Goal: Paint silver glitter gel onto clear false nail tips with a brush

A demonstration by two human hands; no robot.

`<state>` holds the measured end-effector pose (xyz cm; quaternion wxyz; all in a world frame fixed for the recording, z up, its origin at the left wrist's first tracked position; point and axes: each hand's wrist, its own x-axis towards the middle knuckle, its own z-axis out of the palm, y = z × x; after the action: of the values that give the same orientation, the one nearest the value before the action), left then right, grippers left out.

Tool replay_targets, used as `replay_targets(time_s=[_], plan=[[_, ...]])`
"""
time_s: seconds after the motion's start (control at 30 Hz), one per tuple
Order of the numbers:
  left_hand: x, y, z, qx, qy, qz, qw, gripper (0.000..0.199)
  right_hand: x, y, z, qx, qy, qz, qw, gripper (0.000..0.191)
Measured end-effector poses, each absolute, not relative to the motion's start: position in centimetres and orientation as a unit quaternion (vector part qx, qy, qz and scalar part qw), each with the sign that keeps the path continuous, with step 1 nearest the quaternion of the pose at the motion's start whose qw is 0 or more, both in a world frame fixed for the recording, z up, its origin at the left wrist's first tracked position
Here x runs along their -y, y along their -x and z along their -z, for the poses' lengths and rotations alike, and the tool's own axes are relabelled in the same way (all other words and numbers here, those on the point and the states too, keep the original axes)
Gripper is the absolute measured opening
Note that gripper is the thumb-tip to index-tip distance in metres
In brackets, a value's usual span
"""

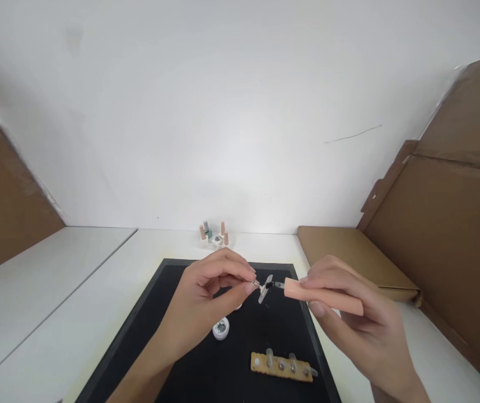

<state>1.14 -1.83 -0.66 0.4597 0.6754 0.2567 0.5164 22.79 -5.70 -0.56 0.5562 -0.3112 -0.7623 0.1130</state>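
Over the black mat, my left hand [214, 296] pinches a short metal stem between thumb and fingers. At the stem's end is a pale, translucent false nail tip [264, 291], tilted in the air. My right hand [353, 313] is closed around the peach handle of a nail polish brush [324, 296]. Its dark bristles meet the nail tip, or come very close to it. Below, a tan strip [260, 362] carries several clear nail tips on small round mounts. A small white round pot [220, 328] with shiny bits stands by my left wrist.
The black mat [206, 375] lies on a white table [75, 291]. Several small polish bottles [206, 230] with peach and grey caps stand at the back wall. Brown cardboard [349, 252] lies at the right, and cardboard panels rise on both sides. Another white item is mostly hidden behind my left hand.
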Motion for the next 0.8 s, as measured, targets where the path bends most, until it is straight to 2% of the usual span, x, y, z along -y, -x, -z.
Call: replay_targets(time_s=[0.1,0.3,0.8], plan=[[1.7,-1.0,0.8,-0.254,-0.677,-0.517,0.459,0.02,5.8,-22.8,0.8,0.756,0.318,-0.111,0.562,0.01],[1.5,-0.9,0.9,-0.249,-0.679,-0.52,0.454,0.023,5.7,-22.5,1.2,0.683,0.321,-0.139,0.642,0.012],[1.7,-1.7,0.7,-0.253,-0.71,-0.492,0.436,0.026,5.5,-21.7,0.7,0.716,0.344,-0.084,0.601,0.013]])
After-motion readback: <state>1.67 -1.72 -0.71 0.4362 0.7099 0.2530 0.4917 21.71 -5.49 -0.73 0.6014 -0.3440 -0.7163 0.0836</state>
